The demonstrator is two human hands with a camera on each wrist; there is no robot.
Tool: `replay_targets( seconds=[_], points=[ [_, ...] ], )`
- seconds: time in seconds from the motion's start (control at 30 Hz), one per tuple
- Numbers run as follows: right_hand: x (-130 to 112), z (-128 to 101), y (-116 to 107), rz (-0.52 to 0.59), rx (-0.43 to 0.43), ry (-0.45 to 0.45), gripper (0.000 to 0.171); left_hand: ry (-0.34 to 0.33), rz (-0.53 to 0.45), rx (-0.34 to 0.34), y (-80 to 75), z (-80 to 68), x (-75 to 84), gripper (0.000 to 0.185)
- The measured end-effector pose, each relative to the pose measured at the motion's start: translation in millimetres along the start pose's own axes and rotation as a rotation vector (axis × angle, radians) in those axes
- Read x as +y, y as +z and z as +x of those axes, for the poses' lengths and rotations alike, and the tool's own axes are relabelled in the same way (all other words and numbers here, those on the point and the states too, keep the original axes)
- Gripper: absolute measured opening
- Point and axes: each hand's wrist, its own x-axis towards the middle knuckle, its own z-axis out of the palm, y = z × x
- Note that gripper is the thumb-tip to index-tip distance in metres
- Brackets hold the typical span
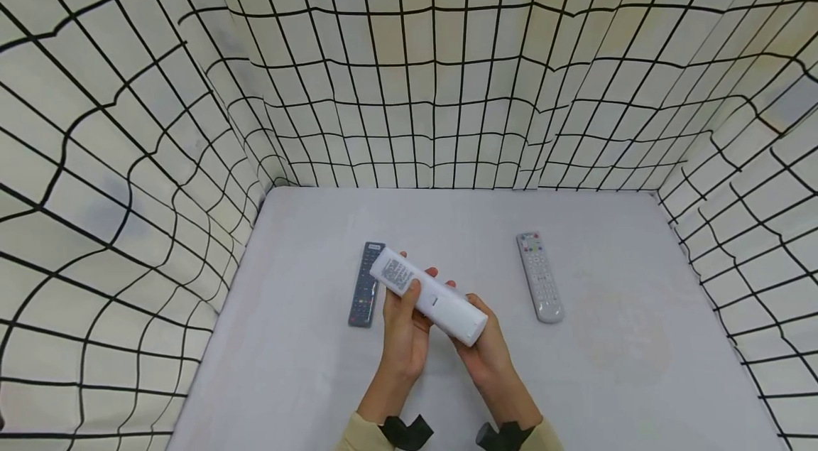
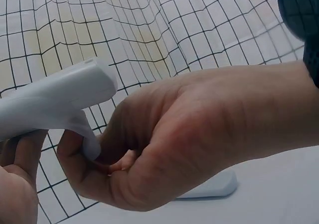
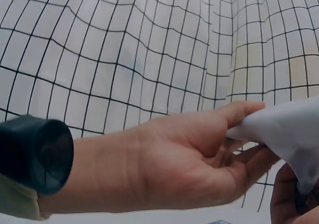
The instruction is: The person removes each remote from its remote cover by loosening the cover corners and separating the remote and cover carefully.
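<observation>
Head view: high, facing forward-down — wrist views: close, facing across, both sharing the white remote [image 1: 444, 306].

From here, one remote [image 1: 363, 298] lies left on the counter [image 1: 613, 380], another remote [image 1: 540, 279] well apart to the right. Roughly between them, above the counter, a third remote [image 1: 447, 305] sits in the left hand [image 1: 404, 337] and right hand [image 1: 486, 351]. Netting [image 1: 433, 67] stands behind.

Three remotes [image 1: 441, 303] [image 1: 366, 285] [image 1: 540, 278], two hands [image 1: 405, 344] [image 1: 487, 351], one table [image 1: 639, 373]
</observation>
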Motion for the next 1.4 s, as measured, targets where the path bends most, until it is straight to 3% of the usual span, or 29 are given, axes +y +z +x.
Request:
replay_targets(
  seconds=[0.2,0.33,0.47,0.7,0.87,1.1,1.4],
  points=[
    [1.2,-1.2,-3.3,-0.039,-0.023,-0.043,0.015,0.021,-0.001,0.016,-2.4,1.7,0.6,0.058],
    [1.9,-2.5,-6.4,-0.064,-0.049,-0.035,0.011,-0.002,0.0,0.013,-5.4,2.0,2.2,0.059],
    [3.2,-4.8,-11.4,-0.1,-0.054,-0.045,0.004,-0.005,0.051,0.001,-7.8,3.2,4.6,0.063],
    [7.0,-8.2,-24.7,-0.302,-0.01,-0.187,0.031,0.018,0.13,0.048,-14.1,5.2,11.8,0.066],
    [9.9,-12.1,-29.8,-0.385,0.025,-0.254,0.034,0.018,0.152,0.069,-18.7,6.0,13.3,0.064],
    [11.8,-18.8,-27.3,-0.421,-0.034,-0.191,0.043,0.008,0.202,0.046,-22.4,6.2,10.1,0.062],
    [15.2,-19.0,-23.6,-0.468,-0.011,-0.149,0.047,-0.046,0.273,0.001,-24.9,7.9,6.1,0.064]
  ],
)
